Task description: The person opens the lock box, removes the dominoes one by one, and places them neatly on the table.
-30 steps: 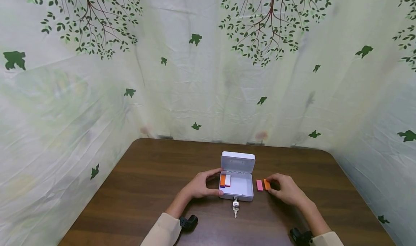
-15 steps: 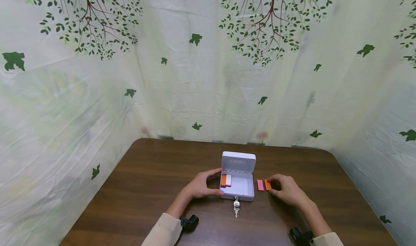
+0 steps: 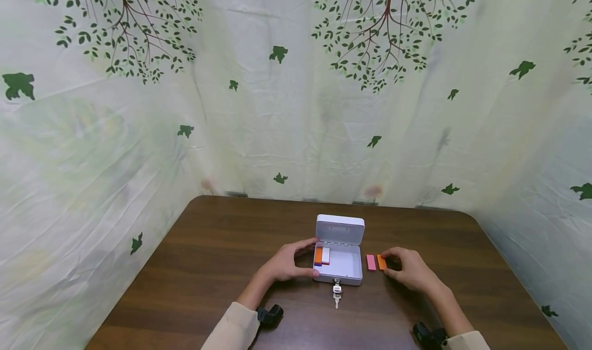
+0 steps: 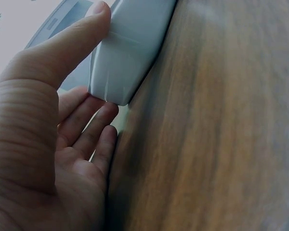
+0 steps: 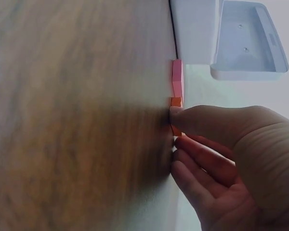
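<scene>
A white metal lock box (image 3: pixel 339 280) stands on the table with its lid raised. My left hand (image 3: pixel 289 262) grips its left side, thumb at the front corner and fingers toward the back; in the left wrist view the thumb lies over the box's edge (image 4: pixel 125 57). Inside, at the left, are an orange block (image 3: pixel 318 256) and a white block (image 3: pixel 326 255). Right of the box, my right hand (image 3: pixel 410 270) pinches a flat orange block (image 3: pixel 381 262) between thumb and fingers, low at the tabletop. A pink block (image 3: pixel 371 262) lies between that block and the box.
Keys (image 3: pixel 337 297) hang from the lock at the box's front, over the brown wooden table (image 3: pixel 240 226). A pale curtain (image 3: pixel 296 124) with leaf prints surrounds the table's back and sides. Each wrist wears a black camera band (image 3: pixel 270 316).
The view has shifted very slightly. Both hands, the box and the blocks keep their places.
</scene>
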